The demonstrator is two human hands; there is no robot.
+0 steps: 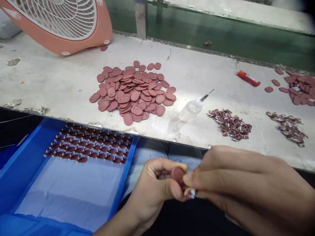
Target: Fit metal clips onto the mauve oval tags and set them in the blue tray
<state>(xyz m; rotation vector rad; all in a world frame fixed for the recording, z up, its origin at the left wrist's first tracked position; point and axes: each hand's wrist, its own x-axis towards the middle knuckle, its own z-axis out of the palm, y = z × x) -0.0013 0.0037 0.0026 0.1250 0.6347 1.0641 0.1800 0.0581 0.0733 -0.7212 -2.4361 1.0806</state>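
A whitish, scuffed desk [201, 72] runs across the view, with a green strip [184, 26] behind it. An orange fan [66, 19] takes up its far left corner, partly covering one stray disc [103, 48]. A broad pile of dull-red ovals [135, 88] spreads mid-desk; just right of it a clear bottle [189, 110] with a needle tip leans, apart from a heap of small brown-and-white parts [231, 124]. Farther right are a second heap [287, 127], a red packet [248, 78] and more ovals [301, 88]. Below the desk's edge, left, a blue tray [122, 186] carries rows of brown pieces [91, 144] on a pale sheet [66, 193]. In front of the desk, the left hand [152, 183] has its grip clamped on an oval piece [177, 174]; the right hand [233, 180] has its grip pinched on the same piece's right edge, its thumb hiding part of it. A small brown-and-white part [191, 193] pokes out below that thumb.
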